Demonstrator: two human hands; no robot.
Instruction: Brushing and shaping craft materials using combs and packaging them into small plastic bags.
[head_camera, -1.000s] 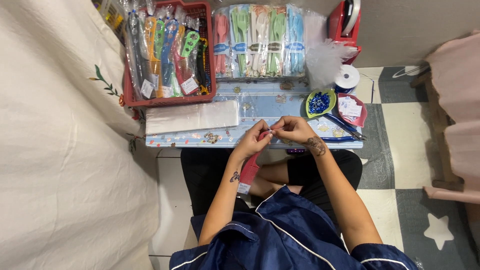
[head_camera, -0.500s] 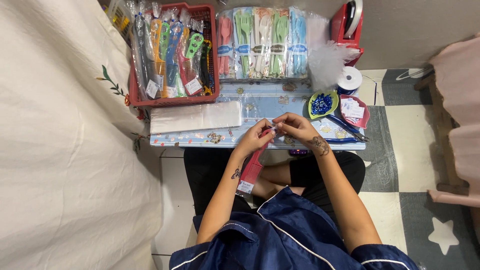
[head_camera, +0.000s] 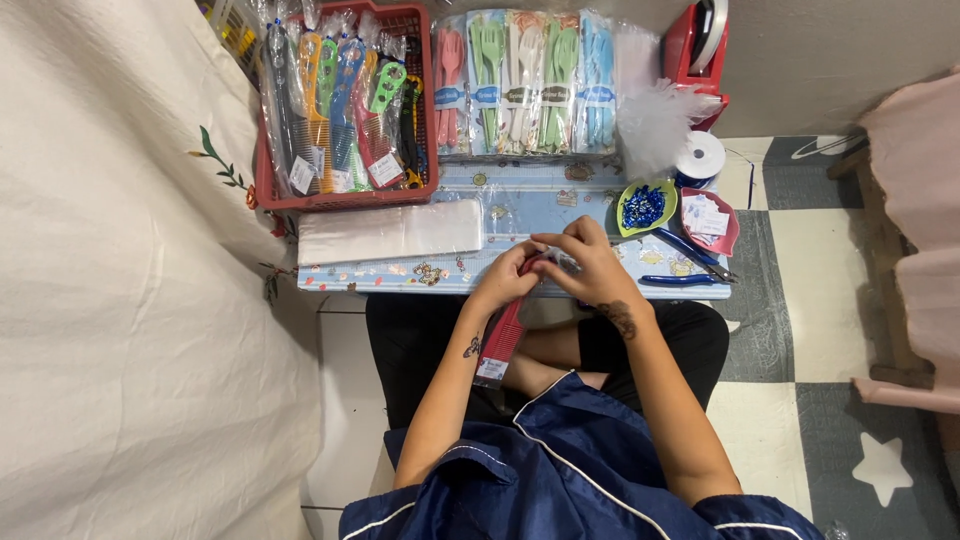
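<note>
Packing step in hand, judged. Left hand (head_camera: 510, 280) pinches the red comb (head_camera: 503, 340), hanging toward 6 o'clock over the lap. Right hand (head_camera: 590, 262) fingers close on its top. Next move calls for a clear sleeve from the stack (head_camera: 390, 232) at 10 o'clock.

This looks like a home packing spot set up on the floor of a living room or bedroom. A person sits cross-legged at a low blue patterned table (head_camera: 600, 195) on a grey-and-white checked floor mat (head_camera: 800, 250) printed with stars. A red plastic basket (head_camera: 415, 110) holds bagged combs, and packs of pastel plastic cutlery (head_camera: 520, 80) lie beside it. A stack of clear plastic sleeves (head_camera: 390, 232), a red tape dispenser (head_camera: 695, 50) and a white embroidered cloth (head_camera: 120, 250) complete the cottage-work setting.
</note>
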